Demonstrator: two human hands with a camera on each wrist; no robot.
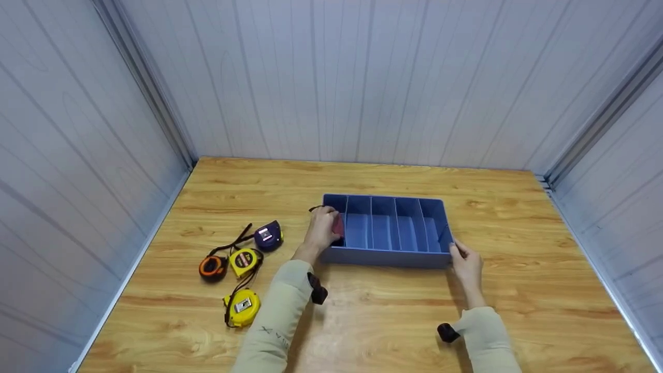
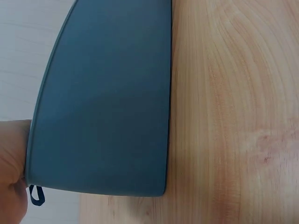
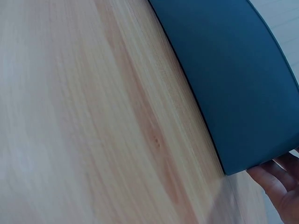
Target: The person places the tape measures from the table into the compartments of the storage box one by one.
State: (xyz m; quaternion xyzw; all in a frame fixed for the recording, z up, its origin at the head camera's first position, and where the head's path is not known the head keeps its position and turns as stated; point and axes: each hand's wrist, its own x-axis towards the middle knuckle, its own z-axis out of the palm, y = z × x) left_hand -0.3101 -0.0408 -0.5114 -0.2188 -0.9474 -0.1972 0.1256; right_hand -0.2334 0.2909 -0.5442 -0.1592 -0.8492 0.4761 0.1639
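Note:
A blue divided box (image 1: 386,259) stands on the wooden table, its row of compartments side by side. My left hand (image 1: 320,228) reaches into the leftmost compartment and grips a red tape measure (image 1: 338,226), mostly hidden by the fingers. Its black strap (image 2: 37,195) sticks out past the box's end in the left wrist view. At the opposite end, my right hand (image 1: 467,263) holds the box by its front right corner, with fingers (image 3: 268,182) against the end wall in the right wrist view.
Left of the box lie several tape measures with black straps: a dark blue one (image 1: 268,236), an orange and black one (image 1: 213,267), a yellow one (image 1: 244,262) and a larger yellow one (image 1: 243,306). Pale panel walls (image 1: 342,77) enclose the table at the back and sides.

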